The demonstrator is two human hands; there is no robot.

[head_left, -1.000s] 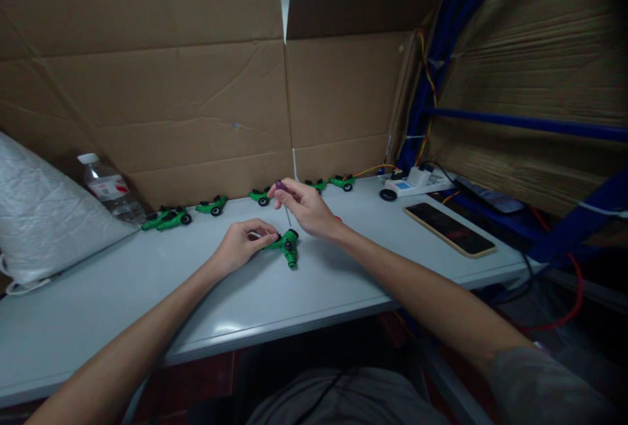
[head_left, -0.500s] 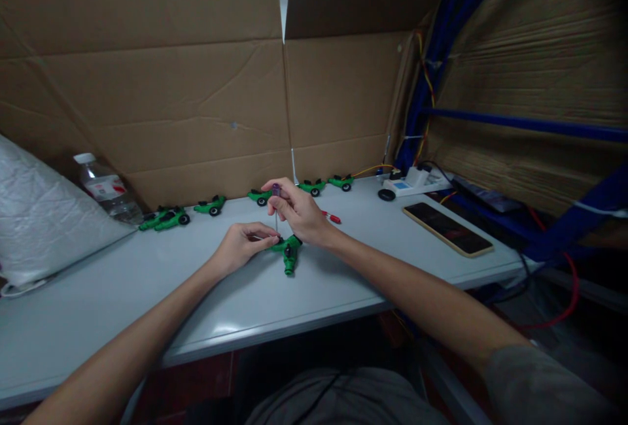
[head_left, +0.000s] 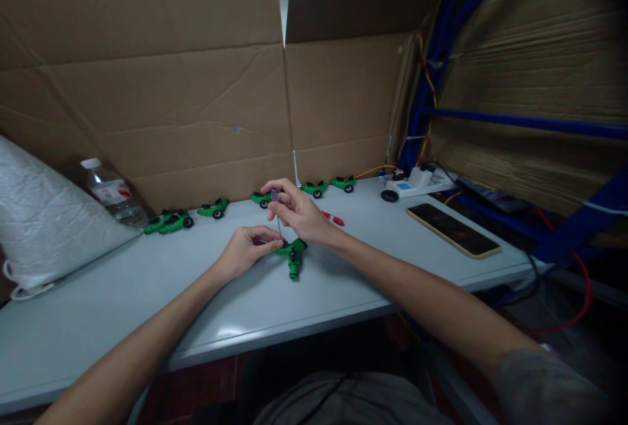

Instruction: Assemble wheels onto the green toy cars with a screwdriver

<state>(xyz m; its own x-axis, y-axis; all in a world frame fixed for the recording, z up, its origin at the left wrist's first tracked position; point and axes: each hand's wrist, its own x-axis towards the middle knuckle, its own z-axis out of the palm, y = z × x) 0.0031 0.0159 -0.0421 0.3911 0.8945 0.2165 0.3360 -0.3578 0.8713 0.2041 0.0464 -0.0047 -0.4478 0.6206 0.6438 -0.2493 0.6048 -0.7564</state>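
Note:
A green toy car (head_left: 293, 256) with black wheels lies on the grey table (head_left: 147, 294) in front of me. My left hand (head_left: 244, 250) is closed in a pinch on the car's left end and holds it down. My right hand (head_left: 298, 210) is closed round a small screwdriver with a purple handle (head_left: 275, 196). The screwdriver stands almost upright, its thin shaft pointing down to the car's left part between my two hands.
Several more green toy cars (head_left: 173, 221) stand in a row along the cardboard wall. A red-handled tool (head_left: 333, 218) lies behind my right hand. A phone (head_left: 452, 229), a power strip (head_left: 415, 182), a water bottle (head_left: 112, 199) and a white bag (head_left: 44, 222) are also on the table.
My right hand has brought the screwdriver from a raised, tilted hold to upright with its tip on the car. My left hand keeps its pinch on the car.

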